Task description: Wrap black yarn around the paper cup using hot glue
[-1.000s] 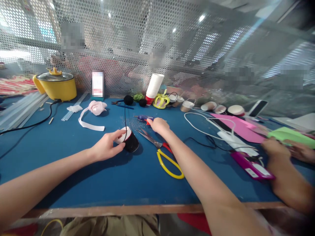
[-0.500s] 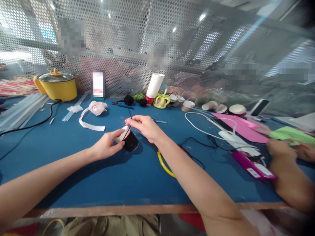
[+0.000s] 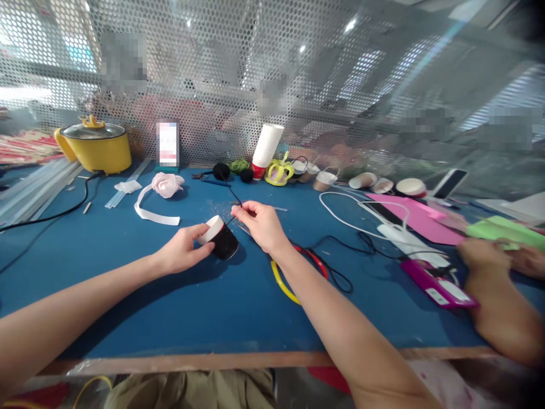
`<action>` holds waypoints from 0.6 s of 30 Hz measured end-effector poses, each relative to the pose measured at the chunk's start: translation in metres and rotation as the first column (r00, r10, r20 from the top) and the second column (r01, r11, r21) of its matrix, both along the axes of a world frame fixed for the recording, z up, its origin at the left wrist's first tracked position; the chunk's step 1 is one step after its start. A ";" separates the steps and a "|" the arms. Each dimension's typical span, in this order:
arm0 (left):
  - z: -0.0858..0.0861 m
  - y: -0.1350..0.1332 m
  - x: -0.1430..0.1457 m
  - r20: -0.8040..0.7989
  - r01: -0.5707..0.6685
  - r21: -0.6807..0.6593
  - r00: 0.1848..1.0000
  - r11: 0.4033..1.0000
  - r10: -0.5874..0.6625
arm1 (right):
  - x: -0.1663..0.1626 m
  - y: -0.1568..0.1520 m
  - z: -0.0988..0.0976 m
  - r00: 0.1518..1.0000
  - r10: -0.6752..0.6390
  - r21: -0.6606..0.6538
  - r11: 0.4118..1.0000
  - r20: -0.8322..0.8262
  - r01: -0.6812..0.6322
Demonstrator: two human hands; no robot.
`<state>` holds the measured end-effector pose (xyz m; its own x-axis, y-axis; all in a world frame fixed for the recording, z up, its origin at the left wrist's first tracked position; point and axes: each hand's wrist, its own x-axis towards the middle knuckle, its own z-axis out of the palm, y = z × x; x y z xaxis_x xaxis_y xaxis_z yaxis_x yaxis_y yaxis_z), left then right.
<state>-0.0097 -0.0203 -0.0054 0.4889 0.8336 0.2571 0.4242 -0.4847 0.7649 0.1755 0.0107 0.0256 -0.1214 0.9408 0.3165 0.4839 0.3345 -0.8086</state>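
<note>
The work goes on over a blue table (image 3: 128,295) with a bare wooden front edge, closed at the back by a perforated metal screen (image 3: 298,74); beyond the screen the room is a bright blur of ceiling lights and other workplaces.

The left hand (image 3: 181,254) grips a black cup (image 3: 219,240) lying on its side at table centre, thumb and fingers closed round its white-rimmed end. The right hand (image 3: 261,223), at the cup's 3 o'clock, pinches a thin black thread (image 3: 233,199) that runs from the cup up toward 12 o'clock; the fingers are closed narrowly on it.

Just under the right wrist lie scissors (image 3: 289,284) with yellow and red handles, at the cup's 4 o'clock. A black cord (image 3: 336,272) loops beside them.

At 10 o'clock a pink fabric rose (image 3: 165,183) sits on a white ribbon (image 3: 149,213). Farther out at 10 o'clock stands a yellow pot (image 3: 96,150) with a glass lid, its dark cable trailing across the table. At 12 o'clock a white cup stack (image 3: 267,146) leans against the screen, with black pompoms (image 3: 221,170) beside it.

At 3 o'clock lie a white cable (image 3: 353,210), pink paper (image 3: 409,218) and a magenta box (image 3: 438,284). Another person's hand (image 3: 481,255) rests by green paper (image 3: 506,230) at the far right.
</note>
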 end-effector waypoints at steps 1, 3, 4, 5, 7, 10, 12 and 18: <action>0.000 0.000 0.000 -0.003 0.007 0.007 1.000 1.000 -0.007 | -0.001 0.000 0.000 1.000 0.001 0.007 1.000 0.002 -0.001; -0.001 0.000 0.000 -0.013 0.020 0.033 1.000 0.999 -0.020 | -0.002 0.001 -0.001 1.000 0.001 0.012 1.000 0.006 -0.001; -0.001 0.000 0.000 -0.020 0.022 0.048 1.000 0.999 -0.021 | -0.002 0.001 -0.001 1.000 0.001 0.011 1.000 0.008 -0.001; -0.001 0.000 0.000 -0.026 0.022 0.061 0.999 0.998 -0.021 | -0.003 0.002 -0.001 1.000 0.001 0.007 1.000 0.012 -0.001; -0.001 0.000 0.000 -0.033 0.023 0.080 0.999 0.997 -0.021 | -0.003 0.002 -0.003 1.000 0.002 -0.004 1.000 0.022 -0.002; 0.000 -0.001 0.000 -0.036 0.032 0.087 0.999 0.996 -0.029 | -0.003 0.004 -0.005 0.999 0.011 -0.010 1.000 0.036 -0.010; 0.000 -0.001 0.000 -0.039 0.031 0.086 0.999 0.996 -0.027 | -0.003 0.005 -0.008 0.999 0.015 -0.013 1.000 0.042 -0.014; -0.001 -0.001 0.000 -0.056 0.027 0.091 0.998 0.995 -0.022 | -0.005 0.008 -0.016 0.998 0.020 -0.020 1.000 0.066 -0.019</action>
<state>-0.0100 -0.0209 -0.0065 0.5243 0.7954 0.3041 0.4513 -0.5624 0.6929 0.1707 0.0192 0.0100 -0.1596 0.9439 0.2892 0.5300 0.3290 -0.7816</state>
